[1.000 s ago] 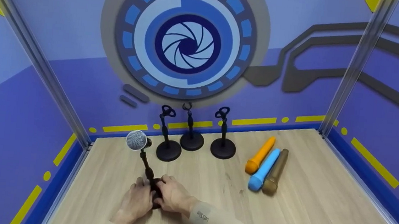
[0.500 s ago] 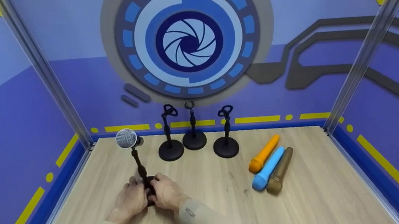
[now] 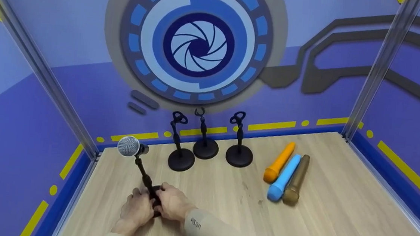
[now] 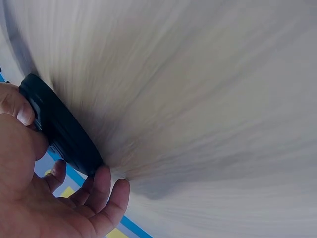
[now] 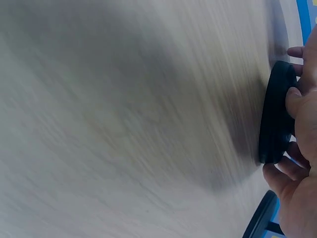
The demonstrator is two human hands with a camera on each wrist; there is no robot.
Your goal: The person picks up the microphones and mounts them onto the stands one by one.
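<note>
placement of the microphone stand on the table seemed the step in hand — left hand and right hand both pinched its round base between thumb and fingers, one from each side, with the silver microphone head above and beyond them — and the next move likely called for loosening both grips evenly without tipping the stand.

A pale wood-grain worktop meets the far wall, light blue above violet, where a large round blue, white and grey aperture emblem dominates. Dark grey angular bands run rightward onto the violet right wall. Silver metal posts mark both far corners. Yellow dashes and a deep blue strip edge the walls low down.
</note>
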